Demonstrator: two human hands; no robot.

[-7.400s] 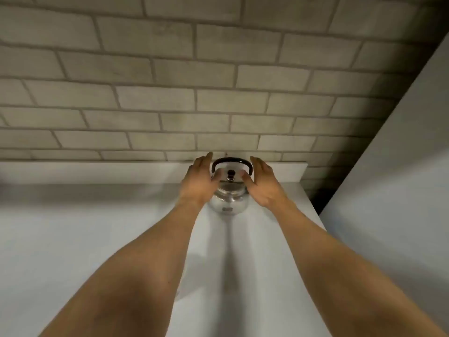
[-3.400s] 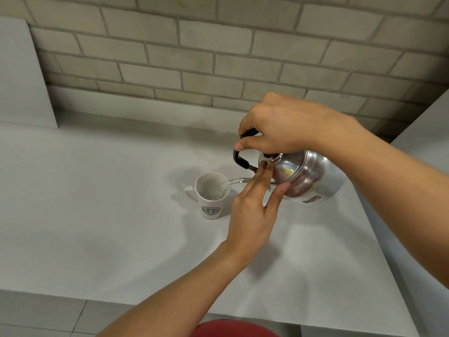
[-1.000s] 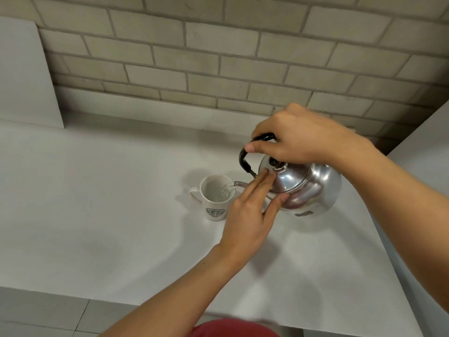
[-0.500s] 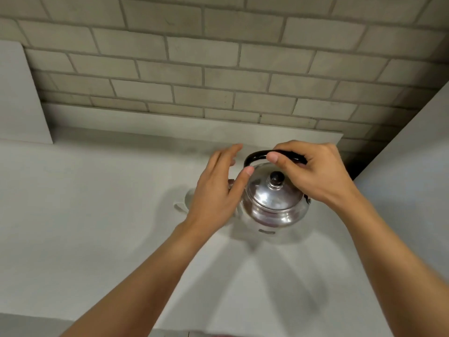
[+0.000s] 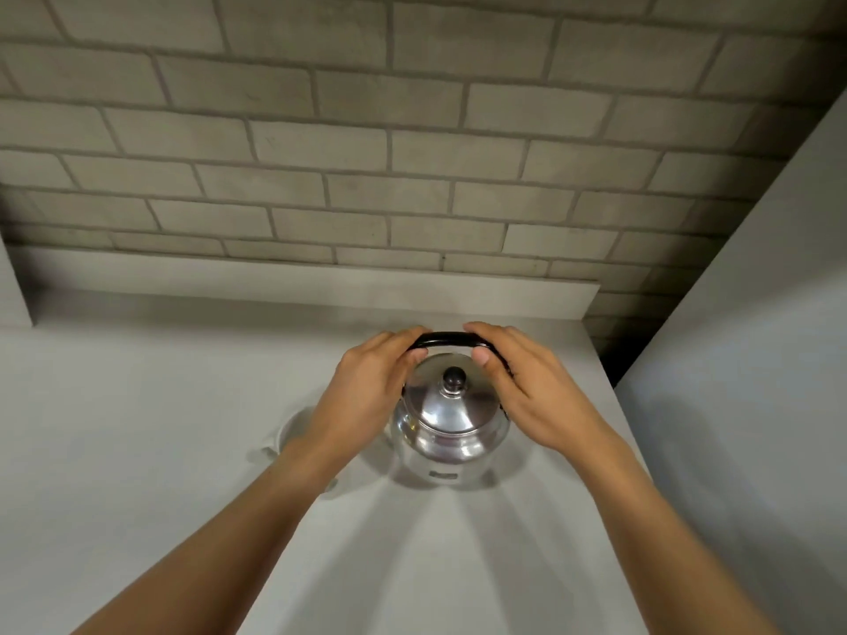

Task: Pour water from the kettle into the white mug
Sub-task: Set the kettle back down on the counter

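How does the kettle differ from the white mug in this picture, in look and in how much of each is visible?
The kettle is shiny metal with a black handle; the white mug is matte white. The kettle shows almost whole; the mug is mostly hidden behind the left hand. Both hands touch the kettle's handle, neither the mug. Both stand on the counter.

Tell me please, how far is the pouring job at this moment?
The pouring looks finished: the steel kettle stands upright on the counter, lid on, spout no longer over the white mug. The mug is mostly hidden behind the left forearm, so its water level cannot be seen. In hand: the left hand and right hand both have a grip near the black handle. Left: only letting go.
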